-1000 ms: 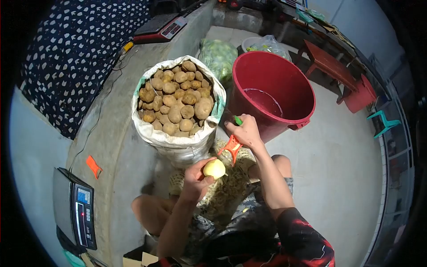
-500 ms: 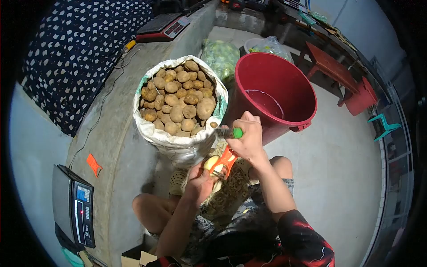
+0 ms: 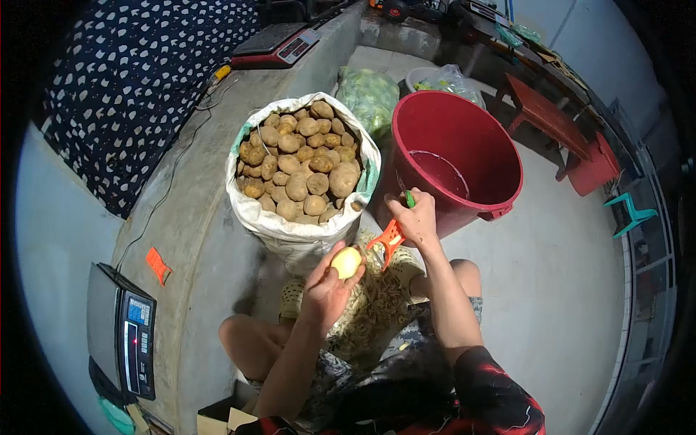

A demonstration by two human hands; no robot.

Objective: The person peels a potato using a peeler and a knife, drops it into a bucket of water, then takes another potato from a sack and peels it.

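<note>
A peeled, pale yellow potato [image 3: 347, 263] rests in my left hand [image 3: 324, 296], with the fingers curled around it. My right hand [image 3: 418, 221] grips an orange peeler [image 3: 388, 239], its head pointing down and left, apart from the potato. A green-handled knife [image 3: 410, 199] is also held in that hand, its dark blade pointing up. Below both hands, a heap of peelings [image 3: 366, 312] lies on the floor between my legs. Just beyond my left hand stands a white sack [image 3: 290, 230] full of unpeeled potatoes [image 3: 297, 163].
A big red tub [image 3: 457, 163] stands right of the sack. Behind are a bag of green vegetables [image 3: 367, 98] and a red bench [image 3: 544, 112]. On the concrete ledge at left sit a black scale [image 3: 130, 330], a second orange peeler [image 3: 157, 266] and a red scale [image 3: 275, 49].
The peeler has come away from the potato as my right hand moved right and slightly down. The knife has turned from pointing left to pointing up. My left hand still holds the potato.
</note>
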